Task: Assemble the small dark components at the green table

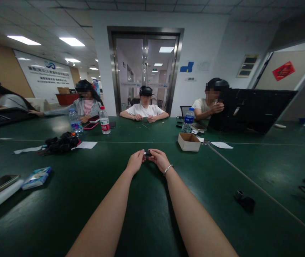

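Straight ahead, low over the green table (pixel 147 200), both my arms reach forward and my hands meet. Between them is a small black object (pixel 148 153) with a pale, shiny bit at its left end; its exact kind is too small to make out. My left hand (pixel 135 161) pinches the pale end with thumb and fingers. Closed on the black end is my right hand (pixel 159 159), with a silver bracelet (pixel 168 169) at its wrist. The fingers cover part of the object.
An open cardboard box (pixel 189 142) stands ahead to the right, near a water bottle (pixel 188 120). A black bundle (pixel 62 142) and a blue packet (pixel 36 177) lie left. A small black item with a metal ring (pixel 244 202) lies right. Several people sit around the table.
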A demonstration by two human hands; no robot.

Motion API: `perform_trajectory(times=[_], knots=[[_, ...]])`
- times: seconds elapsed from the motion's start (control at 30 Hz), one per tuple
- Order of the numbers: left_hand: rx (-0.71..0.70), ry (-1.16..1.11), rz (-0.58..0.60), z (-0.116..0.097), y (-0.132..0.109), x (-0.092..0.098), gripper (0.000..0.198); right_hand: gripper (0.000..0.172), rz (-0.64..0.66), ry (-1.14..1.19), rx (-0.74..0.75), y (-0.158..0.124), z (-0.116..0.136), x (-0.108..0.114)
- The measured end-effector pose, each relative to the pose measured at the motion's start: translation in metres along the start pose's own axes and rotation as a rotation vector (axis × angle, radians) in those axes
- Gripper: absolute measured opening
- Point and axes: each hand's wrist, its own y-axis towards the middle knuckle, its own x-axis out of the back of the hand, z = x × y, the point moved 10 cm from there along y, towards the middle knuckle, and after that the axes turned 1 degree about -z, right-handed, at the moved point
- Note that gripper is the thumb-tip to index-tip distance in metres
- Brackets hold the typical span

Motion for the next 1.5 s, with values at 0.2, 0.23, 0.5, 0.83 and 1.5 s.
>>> perform_trajectory(times=[0.2, 0.23, 0.5, 0.83, 1.5], knots=[[0.007, -0.019, 0.008, -0.003, -0.002, 0.000, 0.051, 0.010, -0.022, -0.008, -0.011, -0.001, 0.000, 0.000], [0.008, -0.020, 0.006, -0.003, -0.003, 0.000, 0.051, 0.009, -0.025, -0.011, -0.016, -0.001, 0.000, 0.000], [0.009, -0.039, -0.010, 0.000, -0.001, 0.000, 0.050, 0.012, -0.038, -0.054, -0.025, 0.003, -0.003, -0.001], [0.033, -0.046, -0.011, 0.003, -0.003, 0.001, 0.049, 0.016, -0.029, -0.085, 0.001, 0.005, -0.004, -0.001], [0.045, 0.041, 0.026, -0.008, -0.028, 0.006, 0.048, 0.025, 0.013, -0.100, -0.028, -0.003, -0.001, -0.010]])
